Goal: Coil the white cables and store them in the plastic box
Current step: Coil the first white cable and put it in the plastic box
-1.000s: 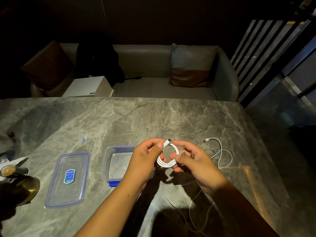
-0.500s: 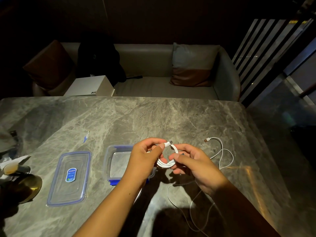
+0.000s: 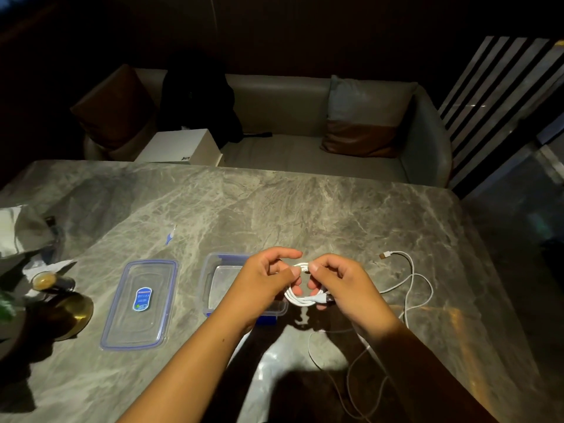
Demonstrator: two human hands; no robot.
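Observation:
A small coil of white cable point(image 3: 300, 297) hangs between both hands, just above the table. My left hand point(image 3: 268, 280) pinches the coil's left side with thumb and fingers. My right hand point(image 3: 341, 285) pinches the coil's upper part and cups its right side, where a plug end shows. The clear plastic box point(image 3: 221, 280) with a blue rim stands open right behind my left hand, partly hidden by it. A second white cable point(image 3: 410, 288) lies loose on the table to the right, its plug end pointing left.
The box's clear lid point(image 3: 140, 303) lies flat to the left of the box. A brass dish point(image 3: 71, 314), a small jar point(image 3: 45, 280) and crumpled paper sit at the table's left edge. A sofa point(image 3: 290, 117) with cushions stands beyond the marble table point(image 3: 274, 209).
The coil has turned in my hands and sits slightly lower. My right thumb and forefinger have moved up onto the top of the coil, close to my left fingertips.

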